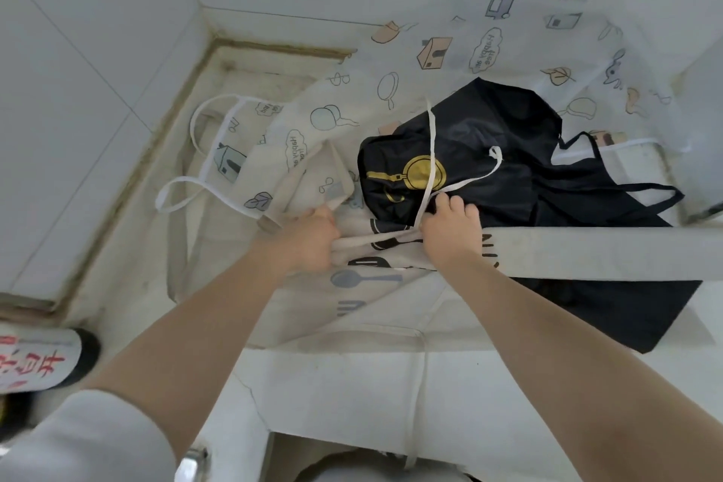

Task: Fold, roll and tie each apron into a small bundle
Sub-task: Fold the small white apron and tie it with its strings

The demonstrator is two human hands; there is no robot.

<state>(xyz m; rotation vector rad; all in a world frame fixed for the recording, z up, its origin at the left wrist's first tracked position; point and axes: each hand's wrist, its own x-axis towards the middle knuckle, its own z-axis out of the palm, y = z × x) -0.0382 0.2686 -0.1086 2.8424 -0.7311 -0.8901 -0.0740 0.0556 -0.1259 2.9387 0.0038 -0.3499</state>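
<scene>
A beige apron (375, 286) printed with a spoon and fork lies folded on the counter in front of me. My left hand (313, 243) grips its bunched left end and one end of a white strap. My right hand (450, 231) pinches the strap (430, 153) where it crosses over the fold; the strap loops up and away over a black apron (489, 168) with a gold pan print. A white apron (281, 145) with cartoon houses and leaves lies to the left and behind, its straps looping out.
The white counter (219, 207) meets tiled walls (98, 51) at the back left corner. A wide beige band (606, 250) stretches to the right. A bottle with red characters (39, 360) stands at the lower left. More patterned white fabric (547, 43) hangs at the back right.
</scene>
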